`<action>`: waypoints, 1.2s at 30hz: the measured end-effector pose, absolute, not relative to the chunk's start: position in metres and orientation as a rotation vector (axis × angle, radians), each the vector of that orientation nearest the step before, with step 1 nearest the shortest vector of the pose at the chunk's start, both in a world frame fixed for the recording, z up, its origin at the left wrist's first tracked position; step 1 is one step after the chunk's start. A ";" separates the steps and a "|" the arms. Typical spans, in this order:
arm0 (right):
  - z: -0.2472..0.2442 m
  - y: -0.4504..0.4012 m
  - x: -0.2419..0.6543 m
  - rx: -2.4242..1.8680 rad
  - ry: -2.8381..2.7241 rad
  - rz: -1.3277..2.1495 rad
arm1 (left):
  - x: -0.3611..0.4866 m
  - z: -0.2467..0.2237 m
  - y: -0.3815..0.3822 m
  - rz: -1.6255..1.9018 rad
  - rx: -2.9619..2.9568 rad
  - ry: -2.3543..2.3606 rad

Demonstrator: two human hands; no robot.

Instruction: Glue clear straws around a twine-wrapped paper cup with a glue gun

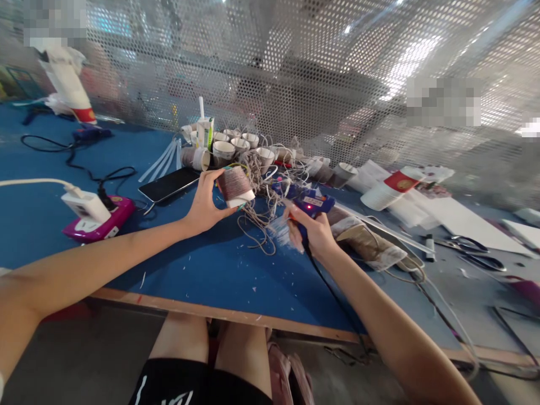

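Around 1 wrapped cup [237, 185], left hand [207, 197].

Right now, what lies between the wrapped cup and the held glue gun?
Head view: loose, tangled cord lies between the wrapped cup and glue gun.

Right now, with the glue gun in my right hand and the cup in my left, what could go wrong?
The glue gun has its red light on, so its tip might burn your left hand if the two come together. Loose cord lies between your hands and could snag on the gun or the wrapped cup. The gun's black cable might catch on the table edge.
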State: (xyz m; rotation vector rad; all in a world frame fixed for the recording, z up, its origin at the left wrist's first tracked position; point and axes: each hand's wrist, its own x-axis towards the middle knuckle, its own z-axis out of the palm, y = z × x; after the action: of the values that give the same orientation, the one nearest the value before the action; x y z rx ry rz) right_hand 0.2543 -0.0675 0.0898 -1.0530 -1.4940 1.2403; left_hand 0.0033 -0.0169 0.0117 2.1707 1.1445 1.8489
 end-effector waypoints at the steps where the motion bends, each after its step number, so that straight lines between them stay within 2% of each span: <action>1: 0.088 -0.070 0.252 -1.058 -1.520 1.257 | 0.004 0.013 -0.018 1.842 2.190 1.138; 7: 0.079 -0.078 0.245 -1.074 -1.629 1.324 | 0.005 0.017 -0.022 1.843 2.210 1.144; 36: 0.084 -0.077 0.246 -1.124 -1.611 1.156 | 0.004 0.009 -0.018 1.893 2.058 1.023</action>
State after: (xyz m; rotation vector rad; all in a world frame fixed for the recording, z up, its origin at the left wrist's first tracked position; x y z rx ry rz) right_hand 0.2460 -0.0770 0.0841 -1.1240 -1.6109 1.1562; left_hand 0.0041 -0.0183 0.0093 2.0580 1.0232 1.8933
